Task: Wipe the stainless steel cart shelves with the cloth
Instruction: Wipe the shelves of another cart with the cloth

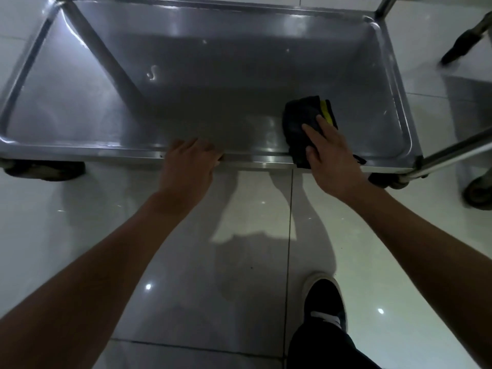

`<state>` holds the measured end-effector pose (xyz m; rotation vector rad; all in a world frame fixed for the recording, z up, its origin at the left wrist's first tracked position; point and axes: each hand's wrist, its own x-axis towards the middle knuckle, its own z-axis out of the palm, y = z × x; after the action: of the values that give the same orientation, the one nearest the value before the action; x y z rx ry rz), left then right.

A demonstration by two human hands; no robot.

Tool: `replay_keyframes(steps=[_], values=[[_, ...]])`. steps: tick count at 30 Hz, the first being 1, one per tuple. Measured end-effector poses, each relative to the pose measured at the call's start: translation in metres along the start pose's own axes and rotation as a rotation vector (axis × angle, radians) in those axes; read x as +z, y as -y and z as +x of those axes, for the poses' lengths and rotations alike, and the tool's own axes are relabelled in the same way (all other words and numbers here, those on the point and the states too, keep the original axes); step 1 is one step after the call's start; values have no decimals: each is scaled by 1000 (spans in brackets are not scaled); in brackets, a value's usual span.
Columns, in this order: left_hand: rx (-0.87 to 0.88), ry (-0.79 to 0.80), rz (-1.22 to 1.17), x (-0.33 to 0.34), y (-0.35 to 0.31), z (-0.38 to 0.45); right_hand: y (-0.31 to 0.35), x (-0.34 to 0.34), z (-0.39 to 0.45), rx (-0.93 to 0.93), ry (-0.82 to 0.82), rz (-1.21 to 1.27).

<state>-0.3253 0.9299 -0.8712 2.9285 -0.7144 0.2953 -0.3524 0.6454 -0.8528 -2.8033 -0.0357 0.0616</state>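
Note:
The bottom shelf [213, 83] of a stainless steel cart fills the upper half of the head view, a shallow tray with a raised rim. A dark cloth with a yellow stripe [300, 121] lies at the shelf's near right and drapes over the front rim. My right hand [330, 155] presses flat on the cloth with straight fingers. My left hand [189, 166] grips the front rim near its middle, fingers curled over the edge.
A cart upright [106, 57] slants across the shelf's left part. Caster wheels show at the front left [45, 170] and front right [391, 181]. Another wheeled frame [476, 193] stands at the right. My shoe [326, 302] is on the glossy tiled floor.

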Motion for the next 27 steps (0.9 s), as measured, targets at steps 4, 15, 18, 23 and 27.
replay_keyframes(steps=[4,15,18,23,27], values=[[16,-49,25,5,-10,5,-15,-4,0,-6,-29,63],[69,6,-3,14,-73,35,-41,-1,9,184,-172,182],[62,13,-17,16,-89,39,-32,4,12,169,-208,215],[90,-21,-62,19,-91,39,-17,17,14,119,-260,165],[27,-99,-137,13,-55,15,1,29,13,109,-248,72]])
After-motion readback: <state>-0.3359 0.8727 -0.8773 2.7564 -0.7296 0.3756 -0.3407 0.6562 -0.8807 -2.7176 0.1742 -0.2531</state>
